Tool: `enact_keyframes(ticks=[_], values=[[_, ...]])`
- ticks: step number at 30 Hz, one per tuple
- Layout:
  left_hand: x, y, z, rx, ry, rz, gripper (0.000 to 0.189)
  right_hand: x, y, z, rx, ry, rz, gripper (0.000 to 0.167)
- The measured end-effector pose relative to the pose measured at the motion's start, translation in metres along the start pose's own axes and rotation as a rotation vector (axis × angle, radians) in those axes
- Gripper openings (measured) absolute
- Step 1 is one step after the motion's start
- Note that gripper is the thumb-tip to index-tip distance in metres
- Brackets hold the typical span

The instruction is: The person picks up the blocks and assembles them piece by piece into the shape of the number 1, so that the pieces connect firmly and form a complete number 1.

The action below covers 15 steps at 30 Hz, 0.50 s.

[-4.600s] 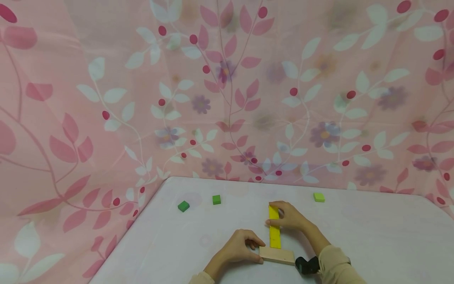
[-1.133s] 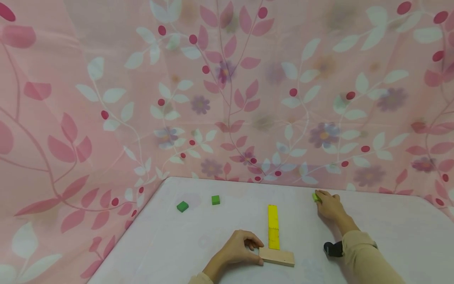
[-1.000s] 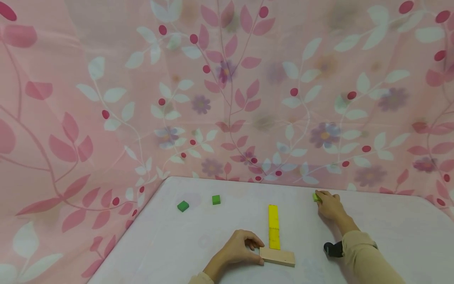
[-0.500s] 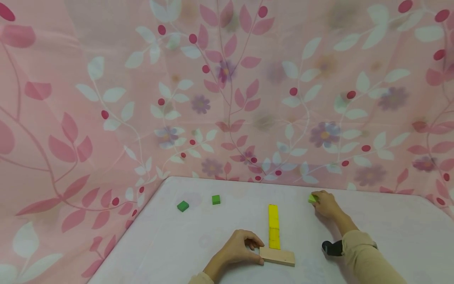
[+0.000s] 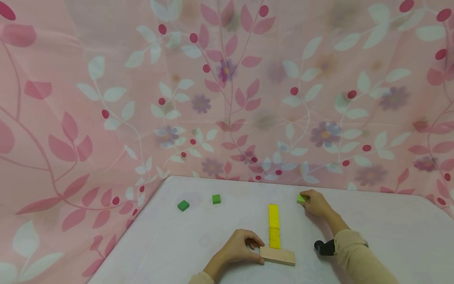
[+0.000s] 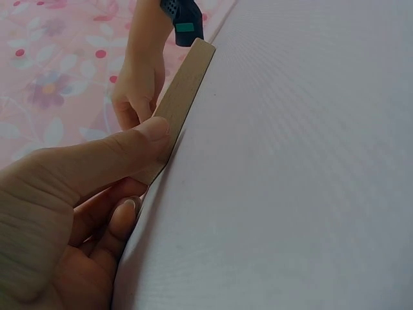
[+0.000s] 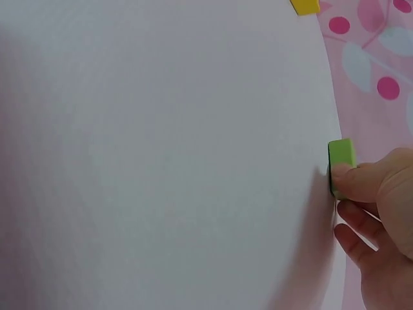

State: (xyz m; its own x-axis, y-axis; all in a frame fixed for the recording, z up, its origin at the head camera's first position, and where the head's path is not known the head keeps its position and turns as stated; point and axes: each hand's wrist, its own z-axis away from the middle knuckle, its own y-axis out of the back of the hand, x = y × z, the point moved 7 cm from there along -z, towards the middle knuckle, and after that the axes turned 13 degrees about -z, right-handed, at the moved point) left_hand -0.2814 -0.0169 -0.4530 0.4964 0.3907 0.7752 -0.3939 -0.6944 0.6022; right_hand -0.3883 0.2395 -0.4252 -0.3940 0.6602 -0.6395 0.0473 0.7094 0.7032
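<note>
My left hand (image 5: pixel 238 247) grips the left end of a pale wooden block (image 5: pixel 278 255) lying on the table. In the left wrist view the thumb presses on the side of the wooden block (image 6: pixel 184 97), with the fingers curled behind it. Two yellow blocks (image 5: pixel 274 227) lie end to end in a line from the wooden block's far side. Farther back and right, my right hand (image 5: pixel 315 203) pinches a light green block (image 5: pixel 300 198) between thumb and fingers. The right wrist view shows the thumb on the face of this green block (image 7: pixel 342 155), the other fingers below it.
Two darker green blocks, one angled (image 5: pixel 183 205) and one squarer (image 5: pixel 216 199), lie at the back left of the white table (image 5: pixel 170 244). A pink floral cloth (image 5: pixel 227 98) hangs behind the table. A black wrist device (image 5: pixel 324 247) sits on the right wrist.
My right hand has gone from the yellow blocks to the light green block, taken hold of it, and moved it left toward them. The left hand and wooden block have stayed put.
</note>
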Motion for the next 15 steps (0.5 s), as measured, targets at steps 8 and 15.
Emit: enact_keyframes(ticks=[8, 15], values=[[0.002, 0.0, 0.0, -0.002, 0.001, 0.001, 0.03, -0.005, -0.01, -0.004, -0.031, -0.04, -0.004, 0.036], [0.003, 0.001, 0.001, -0.003, 0.0, 0.006, 0.029, -0.016, -0.023, -0.006, -0.059, -0.047, -0.016, 0.034]])
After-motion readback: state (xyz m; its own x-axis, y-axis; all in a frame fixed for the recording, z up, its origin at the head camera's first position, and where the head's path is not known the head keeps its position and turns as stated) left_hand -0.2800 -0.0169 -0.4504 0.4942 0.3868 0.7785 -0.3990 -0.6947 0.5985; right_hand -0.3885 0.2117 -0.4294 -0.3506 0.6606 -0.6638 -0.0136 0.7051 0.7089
